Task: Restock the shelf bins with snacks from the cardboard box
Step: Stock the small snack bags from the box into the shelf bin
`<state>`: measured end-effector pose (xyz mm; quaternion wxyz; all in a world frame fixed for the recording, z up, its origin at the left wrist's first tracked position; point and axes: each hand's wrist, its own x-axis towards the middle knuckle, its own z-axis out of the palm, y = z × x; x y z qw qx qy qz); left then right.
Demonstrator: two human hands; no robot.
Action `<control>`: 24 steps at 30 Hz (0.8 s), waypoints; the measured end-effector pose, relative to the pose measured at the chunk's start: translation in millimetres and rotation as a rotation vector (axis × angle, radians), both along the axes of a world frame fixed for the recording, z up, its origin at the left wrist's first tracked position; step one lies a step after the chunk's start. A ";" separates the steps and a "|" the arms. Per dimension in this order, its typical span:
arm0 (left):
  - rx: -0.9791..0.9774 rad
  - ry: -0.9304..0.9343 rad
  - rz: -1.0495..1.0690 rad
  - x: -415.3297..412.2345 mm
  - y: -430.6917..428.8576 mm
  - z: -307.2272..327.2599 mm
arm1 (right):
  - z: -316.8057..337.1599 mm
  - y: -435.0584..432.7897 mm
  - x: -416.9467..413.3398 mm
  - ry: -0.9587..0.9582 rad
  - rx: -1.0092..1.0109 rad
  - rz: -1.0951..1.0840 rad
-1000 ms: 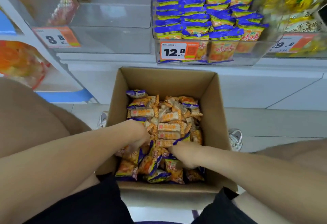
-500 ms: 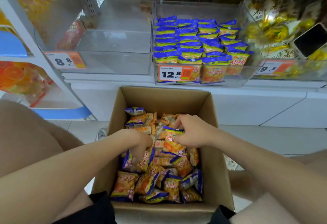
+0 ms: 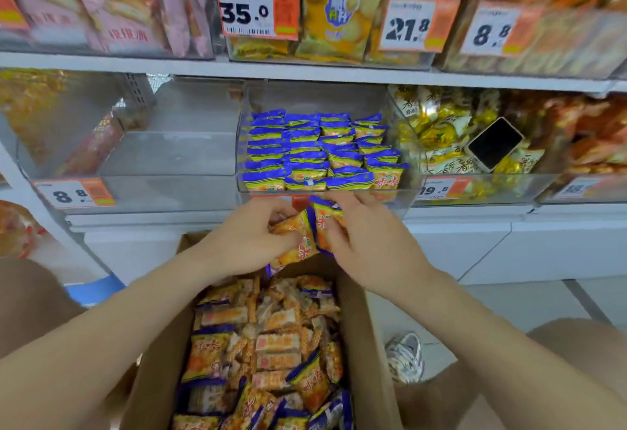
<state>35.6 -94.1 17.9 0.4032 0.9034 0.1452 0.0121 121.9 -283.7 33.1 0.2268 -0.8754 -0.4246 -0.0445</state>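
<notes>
The open cardboard box stands on the floor between my knees, full of small orange and blue snack packets. Both hands are raised above its far edge, just below the clear middle bin that holds neat rows of the same packets. My left hand grips a bunch of orange packets. My right hand pinches another blue-topped packet right beside them. The two hands almost touch.
An empty-looking clear bin with an 8.8 tag sits left of the middle bin. To the right, a bin of yellow sweets carries a phone. The upper shelf holds larger bags. A white shoe lies right of the box.
Both hands have lifted out of the box with packets and moved up to the front of the middle bin. The view has tilted up, showing the upper shelf.
</notes>
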 end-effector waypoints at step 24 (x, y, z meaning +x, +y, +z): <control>-0.073 -0.180 0.160 61.7 -9.6 26.4 | 25.4 -4.3 165.4 -0.149 -0.589 0.021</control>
